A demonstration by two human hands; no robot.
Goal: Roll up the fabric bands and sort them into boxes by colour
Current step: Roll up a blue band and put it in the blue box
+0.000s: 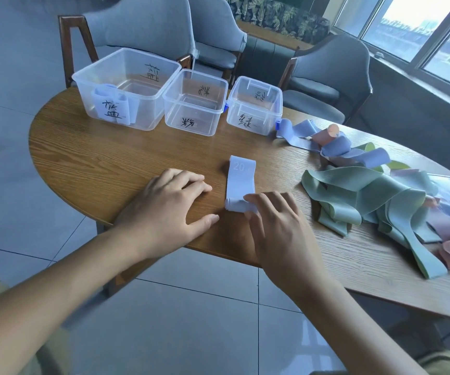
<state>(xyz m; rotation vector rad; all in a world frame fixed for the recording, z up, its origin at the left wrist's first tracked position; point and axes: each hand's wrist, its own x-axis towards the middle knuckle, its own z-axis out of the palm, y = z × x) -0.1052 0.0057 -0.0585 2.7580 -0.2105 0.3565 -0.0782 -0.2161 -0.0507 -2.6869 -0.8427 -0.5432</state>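
Observation:
A pale blue fabric band (pixel 241 180) marked "20" lies flat on the wooden table (pixel 104 163), its near end rolled up. My right hand (pixel 275 226) rests its fingertips on that roll, the fingers nearly straight. My left hand (pixel 169 207) lies flat on the table to the left of the band, not touching it. Three clear plastic boxes stand at the back: a large left box (pixel 148 115) holding rolled blue bands (pixel 115 106), a middle box (pixel 194 123) and a right box (pixel 253 123), each with handwritten labels.
A loose heap of green, blue and pink bands (pixel 375 193) covers the right part of the table. Grey upholstered chairs (pixel 148 25) stand behind the table, and windows fill the upper right. The near table edge runs just under my wrists.

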